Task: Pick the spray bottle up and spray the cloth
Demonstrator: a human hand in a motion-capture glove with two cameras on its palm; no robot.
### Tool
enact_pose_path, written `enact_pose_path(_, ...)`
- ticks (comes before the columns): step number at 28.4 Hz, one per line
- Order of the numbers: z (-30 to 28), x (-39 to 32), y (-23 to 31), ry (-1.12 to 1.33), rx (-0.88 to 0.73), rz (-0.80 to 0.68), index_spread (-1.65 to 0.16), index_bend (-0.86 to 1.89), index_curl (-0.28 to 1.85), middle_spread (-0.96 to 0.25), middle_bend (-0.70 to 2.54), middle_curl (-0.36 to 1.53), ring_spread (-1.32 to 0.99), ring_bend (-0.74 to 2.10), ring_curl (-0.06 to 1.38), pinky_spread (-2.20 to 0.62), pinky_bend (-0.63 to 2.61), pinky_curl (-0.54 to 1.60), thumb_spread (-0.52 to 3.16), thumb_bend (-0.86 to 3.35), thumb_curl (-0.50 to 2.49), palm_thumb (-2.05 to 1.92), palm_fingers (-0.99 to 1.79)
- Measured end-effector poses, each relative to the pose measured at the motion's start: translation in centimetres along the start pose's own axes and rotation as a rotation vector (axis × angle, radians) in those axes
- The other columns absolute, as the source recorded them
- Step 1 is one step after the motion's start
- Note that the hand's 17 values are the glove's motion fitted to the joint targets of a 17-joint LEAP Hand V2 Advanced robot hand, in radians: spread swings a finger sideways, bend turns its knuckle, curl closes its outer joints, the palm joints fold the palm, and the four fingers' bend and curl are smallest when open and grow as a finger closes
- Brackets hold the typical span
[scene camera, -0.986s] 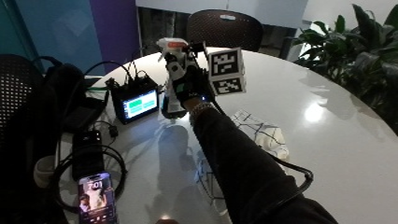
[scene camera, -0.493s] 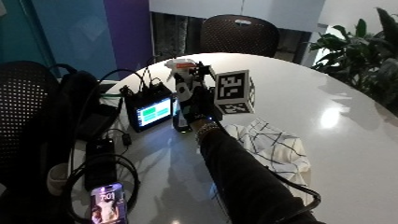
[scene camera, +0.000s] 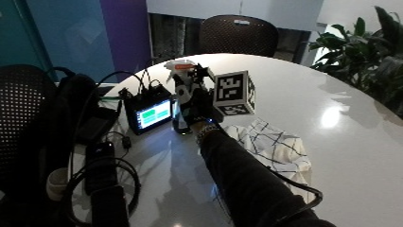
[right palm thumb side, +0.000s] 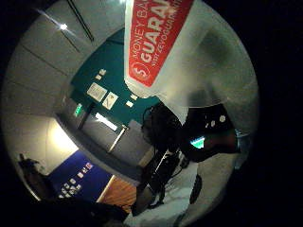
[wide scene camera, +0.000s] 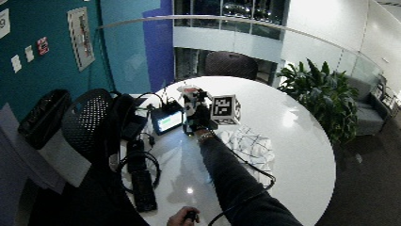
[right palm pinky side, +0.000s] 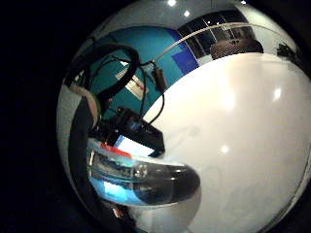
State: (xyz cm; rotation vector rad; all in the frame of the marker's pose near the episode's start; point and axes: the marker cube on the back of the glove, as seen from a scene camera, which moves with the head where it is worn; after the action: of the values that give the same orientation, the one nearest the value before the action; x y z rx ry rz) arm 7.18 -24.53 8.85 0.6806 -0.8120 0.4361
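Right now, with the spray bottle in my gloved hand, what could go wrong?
The black-gloved right hand holds the clear plastic spray bottle right beside the small lit monitor and its cables, so mist could hit the electronics. The white checked cloth lies apart, on the arm's other side, so a spray from here would likely miss it.

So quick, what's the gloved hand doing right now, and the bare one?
Gloved right hand: gripping the spray bottle, upright over the table.
Bare hand: fingers curled; holding something cannot be told.
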Motion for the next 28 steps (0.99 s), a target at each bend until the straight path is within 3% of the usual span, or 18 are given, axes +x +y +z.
enact_pose_path(5, 1.3, 1.2, 0.6, 0.054, -0.118, 0.076, -0.27, 0.13, 0.43, -0.19, 0.48, 0.53, -0.17, 0.65, 0.46, -0.25, 0.47, 0.45, 1.26, -0.01, 0.52, 0.83, 1.19)
enact_pose_path(12, 2.6, 0.7, -0.6, 0.161, -0.313, 0.108, -0.27, 0.13, 0.42, -0.14, 0.3, 0.47, -0.14, 0.47, 0.43, -0.02, 0.39, 0.46, 1.25, -0.02, 0.5, 0.82, 0.61)
enact_pose_path(14, 2.2, 0.7, -0.9, 0.243, -0.37, 0.093, -0.27, 0.1, 0.4, -0.12, 0.26, 0.45, -0.14, 0.46, 0.42, 0.03, 0.41, 0.45, 1.23, -0.02, 0.5, 0.82, 0.56)
enact_pose_path(22, -1.5, 1.0, 2.2, 0.73, -0.681, -0.114, -0.25, 0.06, 0.29, -0.08, 0.19, 0.4, -0.1, 0.4, 0.37, 0.18, 0.44, 0.41, 1.2, -0.05, 0.46, 0.73, 0.32)
enact_pose_path(28, -3.4, -1.1, 6.3, 0.801, -0.815, -0.282, -0.26, 0.11, 0.26, -0.06, 0.19, 0.38, -0.08, 0.39, 0.34, 0.22, 0.44, 0.39, 1.19, -0.06, 0.39, 0.59, 0.31)
